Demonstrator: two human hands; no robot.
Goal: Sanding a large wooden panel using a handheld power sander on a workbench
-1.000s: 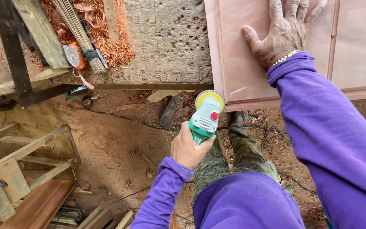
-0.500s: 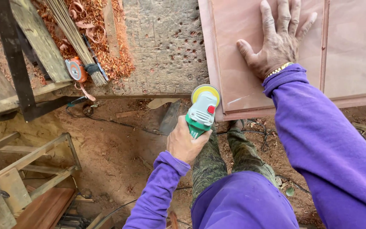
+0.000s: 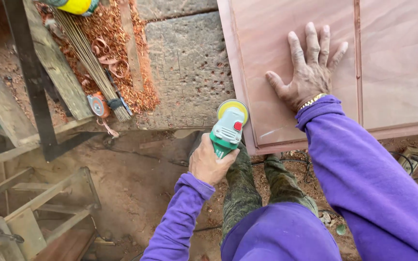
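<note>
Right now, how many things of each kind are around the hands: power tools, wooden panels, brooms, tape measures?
Power tools: 1, green sander in left hand
Wooden panels: 1, pink panel under right hand
Brooms: 1, straw broom
Tape measures: 1, orange tape measure
Total: 4

Left hand [image 3: 210,164] clenched; right hand [image 3: 309,72] flat, fingers [image 3: 310,41] spread.

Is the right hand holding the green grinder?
No, the right hand lies flat on the wooden panel; the left hand holds the grinder.
</note>
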